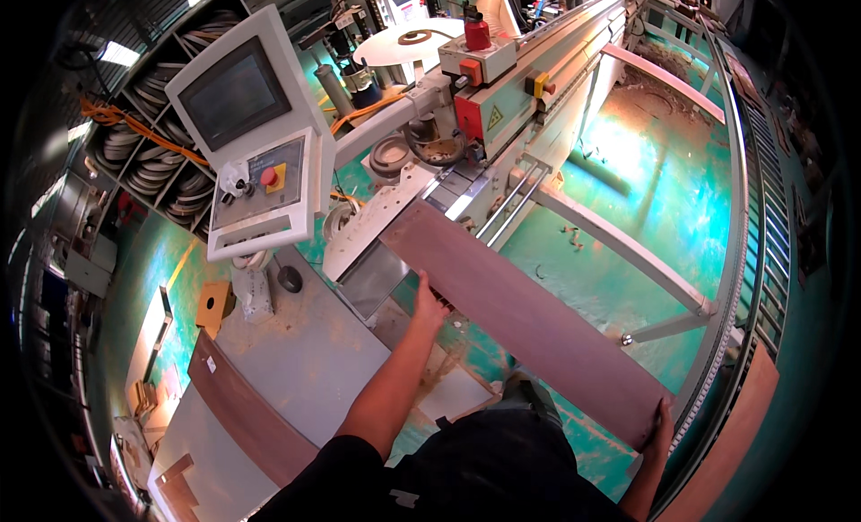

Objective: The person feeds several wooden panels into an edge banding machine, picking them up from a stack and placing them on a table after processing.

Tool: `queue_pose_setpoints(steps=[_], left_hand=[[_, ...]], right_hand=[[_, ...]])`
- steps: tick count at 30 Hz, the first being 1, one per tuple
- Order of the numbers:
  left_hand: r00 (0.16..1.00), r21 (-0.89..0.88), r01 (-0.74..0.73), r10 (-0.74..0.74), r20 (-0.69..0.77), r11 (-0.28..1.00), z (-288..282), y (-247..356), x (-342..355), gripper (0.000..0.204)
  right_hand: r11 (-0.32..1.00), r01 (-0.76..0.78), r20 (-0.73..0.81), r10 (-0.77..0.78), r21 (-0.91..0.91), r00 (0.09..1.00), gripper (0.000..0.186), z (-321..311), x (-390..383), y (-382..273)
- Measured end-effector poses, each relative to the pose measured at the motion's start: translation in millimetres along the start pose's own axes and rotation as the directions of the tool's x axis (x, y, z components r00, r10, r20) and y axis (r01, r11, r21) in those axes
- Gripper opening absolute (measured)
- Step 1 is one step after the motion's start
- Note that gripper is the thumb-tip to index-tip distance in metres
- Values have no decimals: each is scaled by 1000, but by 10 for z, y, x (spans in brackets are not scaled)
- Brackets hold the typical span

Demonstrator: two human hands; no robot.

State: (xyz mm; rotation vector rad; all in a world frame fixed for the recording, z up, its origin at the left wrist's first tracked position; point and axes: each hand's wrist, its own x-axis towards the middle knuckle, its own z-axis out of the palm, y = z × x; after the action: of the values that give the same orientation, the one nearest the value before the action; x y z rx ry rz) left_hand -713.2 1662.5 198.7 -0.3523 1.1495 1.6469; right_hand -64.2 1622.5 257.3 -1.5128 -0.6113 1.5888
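A long reddish-brown board [538,329] lies slantwise before me, its far end over the metal table of a large edge-banding machine [511,100]. Along the near long edge my left hand [432,300] grips it, thumb at the edge and fingers partly hidden beneath. At the near right end, my right hand [662,430] is closed round the corner, with some fingers out of sight under the board. A white control panel [260,177] with a dark screen and a red stop button stands left of the machine's table.
Another brown board [242,405] lies on a grey table [314,343] to my left, near a computer mouse [289,279]. A rack [161,145] of coiled edging strips stands behind. A metal support frame [628,244] and a roller conveyor [773,226] run along the right.
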Motion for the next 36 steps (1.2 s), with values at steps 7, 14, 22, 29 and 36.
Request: queue_pose_setpoints(steps=[7,14,22,29,36], left_hand=[[988,169,-134,145,-59,977,306,188,303,72],[991,244,-92,114,-76,965,633,275,506,79],[992,325,-10,51,-118,946,1546,169,992,82],[990,270,17,21,-137,963,2182,17,1501,72],[990,229,7,27,-141,973,2896,-82,1919,67]], right_hand=[[999,19,-91,-21,-31,996,64,296,489,-227],[993,-39,-160,21,-110,987,66,112,977,-351],[991,4,-175,-27,-130,984,74,293,1778,-991],[988,31,-184,-59,-154,981,82,118,2499,-1246],[992,-83,-103,72,-98,992,85,251,3061,-1755]])
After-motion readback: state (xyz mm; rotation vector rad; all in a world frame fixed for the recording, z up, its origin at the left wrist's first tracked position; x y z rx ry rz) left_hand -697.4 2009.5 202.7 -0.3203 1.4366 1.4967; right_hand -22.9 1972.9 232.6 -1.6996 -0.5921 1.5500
